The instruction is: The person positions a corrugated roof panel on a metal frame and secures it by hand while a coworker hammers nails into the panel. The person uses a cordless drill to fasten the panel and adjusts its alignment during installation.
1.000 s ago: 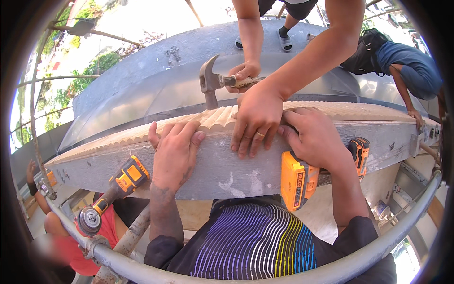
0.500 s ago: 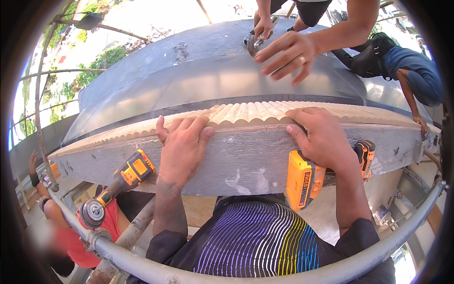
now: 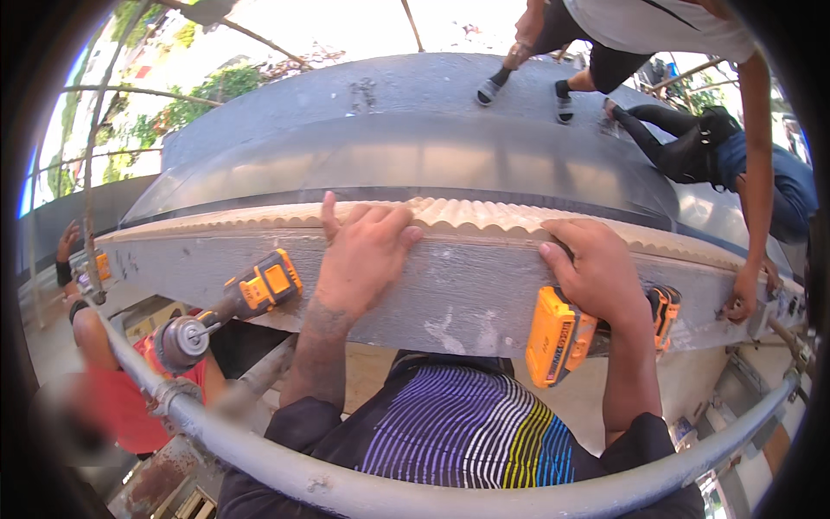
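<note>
On my far left, wooden poles rise past greenery, and lower down there is a person in a red top. Next comes a yellow and black power tool with a round metal head, set just in front of the grey beam; I cannot tell what holds it up. My left hand hooks over the wavy wooden panel, fingers curled on its top, thumb close beside them at the front edge, little finger raised; I am pinching the panel's edge there. The panel lies along the top of the beam, running well past both my hands, its ridges bare between them. Below is my dark striped shirt, with a metal rail curving across it. My right hand pinches the same edge, fingers over the top, thumb down on the beam's face. Just beneath it is a yellow battery pack. Farther right, a co-worker's hand reaches the beam, near a crouching person in blue
</note>
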Tool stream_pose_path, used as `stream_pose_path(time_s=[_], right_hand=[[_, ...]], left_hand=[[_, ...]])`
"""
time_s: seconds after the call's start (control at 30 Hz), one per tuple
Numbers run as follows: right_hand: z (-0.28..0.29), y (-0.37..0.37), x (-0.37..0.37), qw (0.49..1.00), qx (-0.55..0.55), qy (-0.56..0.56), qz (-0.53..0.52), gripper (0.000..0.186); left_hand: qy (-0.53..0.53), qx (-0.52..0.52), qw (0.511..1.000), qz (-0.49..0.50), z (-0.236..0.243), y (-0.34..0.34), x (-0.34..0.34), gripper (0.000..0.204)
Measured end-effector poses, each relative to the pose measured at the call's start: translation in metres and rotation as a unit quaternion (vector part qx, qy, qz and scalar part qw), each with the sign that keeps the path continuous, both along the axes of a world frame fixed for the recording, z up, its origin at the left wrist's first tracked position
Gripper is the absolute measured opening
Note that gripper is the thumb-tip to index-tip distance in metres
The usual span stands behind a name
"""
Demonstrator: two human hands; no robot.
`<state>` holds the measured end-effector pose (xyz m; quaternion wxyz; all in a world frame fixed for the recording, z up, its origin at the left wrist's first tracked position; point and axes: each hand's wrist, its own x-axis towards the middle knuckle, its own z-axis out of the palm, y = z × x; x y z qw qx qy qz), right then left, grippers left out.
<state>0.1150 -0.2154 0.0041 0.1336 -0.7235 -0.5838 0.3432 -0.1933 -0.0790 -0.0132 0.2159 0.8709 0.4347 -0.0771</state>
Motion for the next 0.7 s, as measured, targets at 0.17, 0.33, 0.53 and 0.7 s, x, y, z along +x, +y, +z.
stream_pose_path(time_s=[0.17,0.33,0.53,0.7], right_hand=[[-0.017,-0.001,0.008,0.998,0.026,-0.024,0.043,0.034],[-0.019,-0.002,0.005,0.998,0.028,-0.036,0.031,0.032],[-0.015,0.000,0.003,0.998,0.056,-0.030,0.026,0.030],[-0.009,0.000,0.003,0.999,0.027,-0.003,0.020,0.036]], left_hand=[[0.004,0.031,0.999,0.004,-0.006,-0.002,-0.005,0.035],[0.041,-0.005,0.999,0.025,0.006,-0.003,0.013,0.038],[-0.140,0.115,0.983,-0.033,-0.015,-0.023,0.030,0.037],[-0.207,0.086,0.974,-0.037,-0.027,-0.023,0.037,0.029]])
